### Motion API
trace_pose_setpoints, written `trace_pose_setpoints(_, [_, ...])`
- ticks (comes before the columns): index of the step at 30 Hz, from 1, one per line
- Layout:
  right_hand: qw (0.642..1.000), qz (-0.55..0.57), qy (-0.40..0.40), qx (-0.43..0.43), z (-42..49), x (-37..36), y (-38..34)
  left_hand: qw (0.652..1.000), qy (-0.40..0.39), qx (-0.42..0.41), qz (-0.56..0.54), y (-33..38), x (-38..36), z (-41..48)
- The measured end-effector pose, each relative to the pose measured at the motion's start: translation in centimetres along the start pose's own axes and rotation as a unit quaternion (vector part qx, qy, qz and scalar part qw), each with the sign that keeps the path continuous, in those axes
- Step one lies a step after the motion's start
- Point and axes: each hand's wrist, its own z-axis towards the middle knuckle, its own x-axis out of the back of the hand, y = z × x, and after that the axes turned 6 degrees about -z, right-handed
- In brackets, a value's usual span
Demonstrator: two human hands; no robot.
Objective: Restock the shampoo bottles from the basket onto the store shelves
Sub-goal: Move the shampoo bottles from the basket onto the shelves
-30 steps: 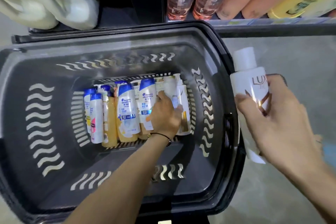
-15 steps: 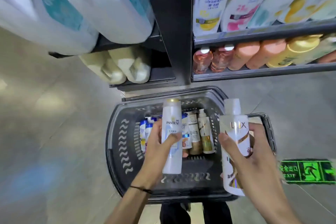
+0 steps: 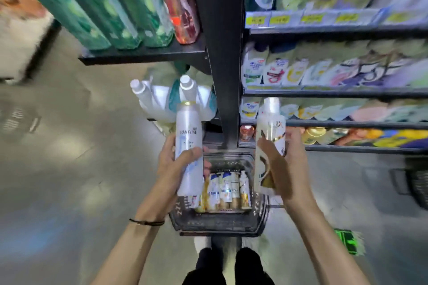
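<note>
My left hand (image 3: 172, 166) grips a pale blue-white Pantene bottle (image 3: 188, 143), upright, above the left side of the basket. My right hand (image 3: 286, 169) holds a white Lux bottle (image 3: 269, 136) with gold swirls, also upright. Below both hands the dark plastic basket (image 3: 220, 227) sits on the floor with several shampoo bottles (image 3: 223, 190) lying in a row inside. The store shelves (image 3: 335, 93) on the right carry rows of bottles and refill pouches.
A black upright post (image 3: 222, 53) divides the shelving. Left of it, a shelf (image 3: 141, 55) bears tall green bottles, with large white jugs (image 3: 162, 102) below. Grey floor lies to the left; a green exit sign (image 3: 347, 242) marks the floor at right. My legs show below the basket.
My left hand took the Pantene bottle out of the basket and raised it. Both hands with their bottles now sit higher, and the view has pulled back to show more shelves.
</note>
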Motion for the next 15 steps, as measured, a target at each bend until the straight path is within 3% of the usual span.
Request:
trace_pose_setpoints(8, [0.993,0.011,-0.019,0.118,-4.3,2.9,-12.6,0.989,-0.003,-0.146,-0.009,12.4,-3.3,-6.4])
trace_pose_setpoints(15, [0.979,0.033,-0.007,0.202,-5.0,6.0,-20.0,0.974,-0.028,-0.221,-0.044,19.2,-6.4,-9.6])
